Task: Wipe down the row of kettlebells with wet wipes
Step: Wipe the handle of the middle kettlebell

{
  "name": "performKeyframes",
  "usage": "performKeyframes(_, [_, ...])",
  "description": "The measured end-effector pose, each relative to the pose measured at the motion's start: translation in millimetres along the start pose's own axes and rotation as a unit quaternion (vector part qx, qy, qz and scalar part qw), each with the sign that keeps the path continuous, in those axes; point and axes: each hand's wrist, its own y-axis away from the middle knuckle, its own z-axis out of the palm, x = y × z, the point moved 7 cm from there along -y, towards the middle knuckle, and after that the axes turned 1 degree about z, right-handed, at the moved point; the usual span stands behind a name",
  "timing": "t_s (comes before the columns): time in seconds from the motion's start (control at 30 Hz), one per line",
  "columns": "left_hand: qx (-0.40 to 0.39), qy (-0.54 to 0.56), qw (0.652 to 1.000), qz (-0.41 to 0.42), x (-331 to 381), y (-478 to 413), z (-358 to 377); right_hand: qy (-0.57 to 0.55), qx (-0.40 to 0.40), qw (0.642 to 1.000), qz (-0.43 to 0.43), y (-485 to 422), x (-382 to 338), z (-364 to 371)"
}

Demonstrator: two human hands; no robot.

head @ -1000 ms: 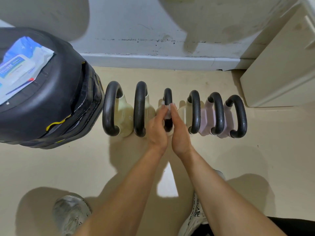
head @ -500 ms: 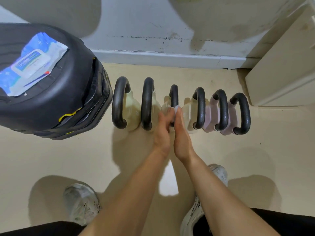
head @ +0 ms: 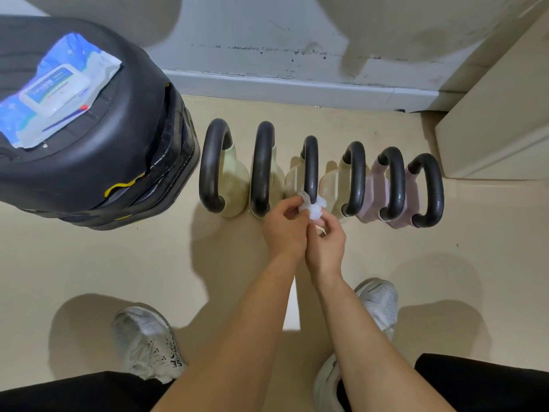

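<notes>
Sliding toward the person over the last second, both hands have come from the middle of the black looped iron handle of the third kettlebell point(head: 311, 165) to its near end, at 6 o'clock on that loop. There the crumpled white wet wipe point(head: 312, 208) now sits bunched around the bar. A second ago the palms stood flat against either side of the handle; now the left hand point(head: 285, 230) and the right hand point(head: 326, 242) meet below it, each pinching the wipe with curled fingertips and thumb. I judge that this handle has had its full pass, and the wipe is either being regathered or about to leave the bar. The row of six black-handled kettlebells point(head: 263, 165) lies across the beige floor at 12 o'clock from the hands, four with cream bodies and the two at the 3 o'clock end pale pink. Whether the first two are already wiped cannot be told; the three at 3 o'clock probably remain. At 10 o'clock a blue-and-white soft pack of wipes with a white flip lid point(head: 56, 87) lies on a rounded black stack with yellow trim point(head: 118, 162). Its label carries print that seems to begin "75", the rest too small to read. Dark lettering on the grey mesh trainer point(head: 145, 340) at 7 o'clock is also illegible.
</notes>
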Motion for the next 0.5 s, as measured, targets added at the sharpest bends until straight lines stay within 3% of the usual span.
performKeyframes(0.17, [0.004, -0.048, 0.998, 0.036, -1, -8, -1, 0.154, 0.012, 0.982, -0.111, -17, -21, -4])
performKeyframes(0.5, [0.020, -0.138, 0.987, 0.074, -13, -20, 2, 0.246, 0.004, 0.946, -0.213, -14, -21, 4])
